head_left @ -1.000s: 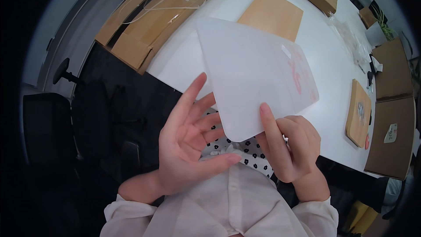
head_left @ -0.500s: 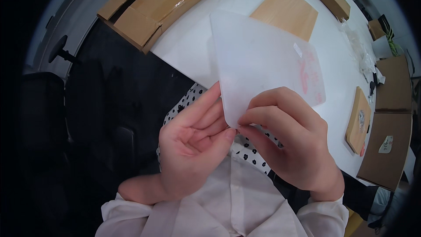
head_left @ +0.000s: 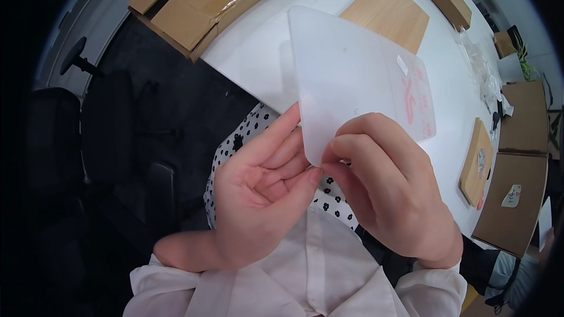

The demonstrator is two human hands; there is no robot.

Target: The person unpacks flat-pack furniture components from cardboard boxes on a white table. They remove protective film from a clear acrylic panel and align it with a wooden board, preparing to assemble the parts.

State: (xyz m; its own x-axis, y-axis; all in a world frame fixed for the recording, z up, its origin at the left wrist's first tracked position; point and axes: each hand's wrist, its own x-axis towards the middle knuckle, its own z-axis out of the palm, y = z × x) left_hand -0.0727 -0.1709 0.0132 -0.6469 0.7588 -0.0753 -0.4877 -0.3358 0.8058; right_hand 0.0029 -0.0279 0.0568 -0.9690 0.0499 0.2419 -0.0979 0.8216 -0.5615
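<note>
Head view: we are holding the frosted plastic sheet (head_left: pixel 346 70) tilted above the near edge of the desk (head_left: pixel 247 64), its upper edge overlapping our sight of the wooden panel (head_left: pixel 390 12). With the right hand (head_left: pixel 393 191) we are pinching the lower corner, thumb against fingers, a small grip presumably leaving most of the face uncovered. We are cupping the left hand (head_left: pixel 252 199) palm up, fingertips behind the sheet's left edge, thumb at the corner, likely for support; whether it is gripping, we cannot tell. The wooden board (head_left: pixel 473 170) is lying near the desk's right edge, apparently clear of our hands.
</note>
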